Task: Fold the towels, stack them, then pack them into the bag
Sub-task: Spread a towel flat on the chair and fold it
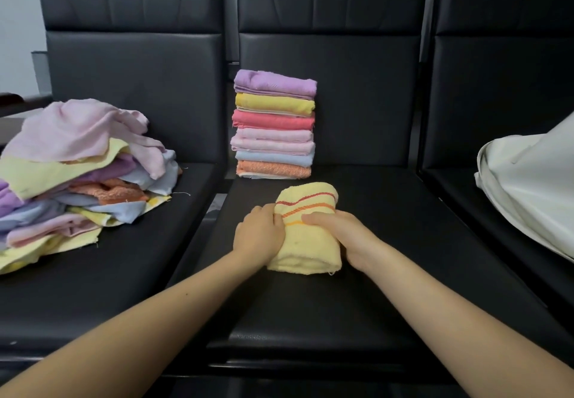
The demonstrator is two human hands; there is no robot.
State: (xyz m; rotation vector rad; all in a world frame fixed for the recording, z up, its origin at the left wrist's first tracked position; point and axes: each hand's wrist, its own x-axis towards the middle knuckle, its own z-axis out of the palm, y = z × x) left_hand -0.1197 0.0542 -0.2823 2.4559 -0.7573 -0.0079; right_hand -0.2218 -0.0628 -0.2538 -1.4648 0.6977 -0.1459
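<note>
Both hands grasp one folded yellow towel (306, 236) lying on the middle seat (341, 304). The left hand (259, 236) clasps its left edge, and the right hand (341, 236) clasps its right edge with fingers curled over the top. The towel carries three stripes near its far end, in red and orange.

Just beyond the hands stands one stack (274, 125) of eight folded towels: purple, yellow, red, pink, pink, blue, orange and a pale one at the bottom. Far left of the left hand lies one loose heap (77, 174) of unfolded towels, too tangled to count. Far right of the right hand sits one white bag (534, 186).
</note>
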